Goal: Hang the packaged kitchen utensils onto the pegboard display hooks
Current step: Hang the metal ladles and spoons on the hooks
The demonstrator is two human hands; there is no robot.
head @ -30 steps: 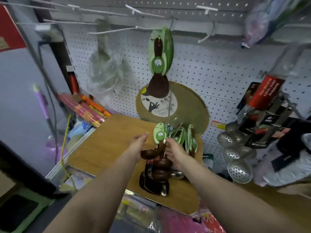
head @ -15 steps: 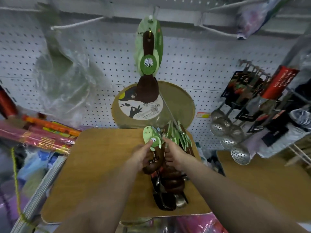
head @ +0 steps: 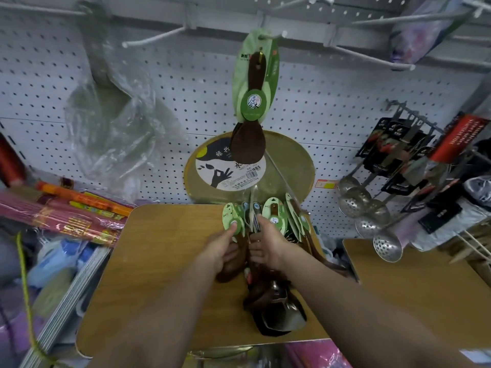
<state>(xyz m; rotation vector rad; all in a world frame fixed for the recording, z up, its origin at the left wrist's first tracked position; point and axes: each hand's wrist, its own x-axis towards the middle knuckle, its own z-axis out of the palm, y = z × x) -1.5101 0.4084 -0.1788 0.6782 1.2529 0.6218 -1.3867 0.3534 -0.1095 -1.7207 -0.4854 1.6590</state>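
Your left hand [head: 221,248] sits at the centre of the frame, its fingers curled round one dark wooden spoon [head: 230,264] whose green card [head: 231,218] sticks up above your thumb. Just to its right, your right hand [head: 268,244] has its fingers clamped on the bundle [head: 276,293] of the other packaged spoons, whose green cards fan out above and to the right of your knuckles. The two hands nearly touch. The bundle's dark bowls lie lower in the frame on the wooden table [head: 164,261], along with some shiny metal heads.

Up at top centre, one packaged spoon [head: 252,107] already hangs from a white hook [head: 271,37] on the pegboard [head: 332,102], bowl down. Other hooks along the top of the frame stand bare. Behind the hanging spoon's bowl, a round board [head: 287,171] with a printed label leans against the pegboard, standing on the table's far edge.

At upper left a crumpled clear bag [head: 114,123] hangs on the pegboard. At left, red and pink wrapped sticks [head: 61,208] lie in a pile. At right, metal skimmers [head: 372,213] hang in a row with black-carded handles.
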